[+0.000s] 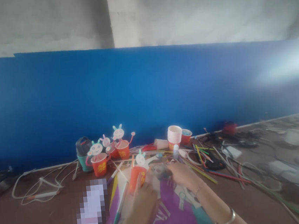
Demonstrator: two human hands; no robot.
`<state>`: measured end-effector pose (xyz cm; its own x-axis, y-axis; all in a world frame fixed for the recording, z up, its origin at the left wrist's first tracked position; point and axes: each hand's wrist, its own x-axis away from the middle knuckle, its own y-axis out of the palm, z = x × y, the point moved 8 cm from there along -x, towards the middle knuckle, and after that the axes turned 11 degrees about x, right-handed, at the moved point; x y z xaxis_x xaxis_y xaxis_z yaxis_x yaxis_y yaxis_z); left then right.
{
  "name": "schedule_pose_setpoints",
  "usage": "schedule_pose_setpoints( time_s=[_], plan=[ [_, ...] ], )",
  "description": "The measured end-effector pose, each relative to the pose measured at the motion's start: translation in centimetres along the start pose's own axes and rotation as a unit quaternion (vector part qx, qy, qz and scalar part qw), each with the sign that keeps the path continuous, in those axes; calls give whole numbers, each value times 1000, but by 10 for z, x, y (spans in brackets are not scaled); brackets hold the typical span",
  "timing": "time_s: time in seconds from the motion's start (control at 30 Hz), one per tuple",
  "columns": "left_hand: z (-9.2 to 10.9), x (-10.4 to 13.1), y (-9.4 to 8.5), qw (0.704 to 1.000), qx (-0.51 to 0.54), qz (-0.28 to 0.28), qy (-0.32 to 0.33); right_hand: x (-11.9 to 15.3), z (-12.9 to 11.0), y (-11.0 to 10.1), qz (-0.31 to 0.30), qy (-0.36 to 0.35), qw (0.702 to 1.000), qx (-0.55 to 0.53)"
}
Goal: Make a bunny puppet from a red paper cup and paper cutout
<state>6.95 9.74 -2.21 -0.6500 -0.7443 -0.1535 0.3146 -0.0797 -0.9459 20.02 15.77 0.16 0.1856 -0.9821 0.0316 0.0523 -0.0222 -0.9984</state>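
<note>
My left hand is closed around a red paper cup with yellow lettering, tilted over the mat. A white paper rabbit head with green-tinted ears shows at the cup's far rim. My right hand is just right of the cup, its fingers on a roll of clear tape; blur softens the fingertips. Beneath both hands lies a purple mat with white paper cutouts and scraps. A teal-and-white pen rests left of my left hand.
Finished-looking rabbit cups stand behind at the left, beside a green cup. A stack of paper cups and a glue stick stand at centre right. Coloured pipe cleaners and cables spread rightward. A blue wall bounds the back.
</note>
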Motion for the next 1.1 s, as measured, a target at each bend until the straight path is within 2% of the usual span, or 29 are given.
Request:
schedule_pose_setpoints(
  time_s=[0.17,0.37,0.5,0.7,0.8,0.9,1.0,1.1],
  plan=[
    [0,-1,-4,998,-56,-2,-23,1,0,-2,2,-16,1000,-11],
    [7,0,-9,993,-115,-2,-4,1,4,3,-8,-15,999,-29],
    [7,-1,-9,996,-90,-8,-9,0,8,2,-4,-6,998,-55],
    [5,-2,-6,998,-61,-11,-1,0,14,-13,1,15,993,-115],
    [4,-2,-5,997,-74,-5,3,-1,5,-5,-43,10,985,-165],
    [3,-3,-4,996,-91,-9,-13,-2,-19,11,-82,-14,975,-207],
    [3,-4,-7,997,-75,-12,-26,-5,-40,20,-62,-33,973,-219],
    [4,-4,-10,998,-55,-19,-28,-9,-40,17,-16,-26,978,-205]
  ],
)
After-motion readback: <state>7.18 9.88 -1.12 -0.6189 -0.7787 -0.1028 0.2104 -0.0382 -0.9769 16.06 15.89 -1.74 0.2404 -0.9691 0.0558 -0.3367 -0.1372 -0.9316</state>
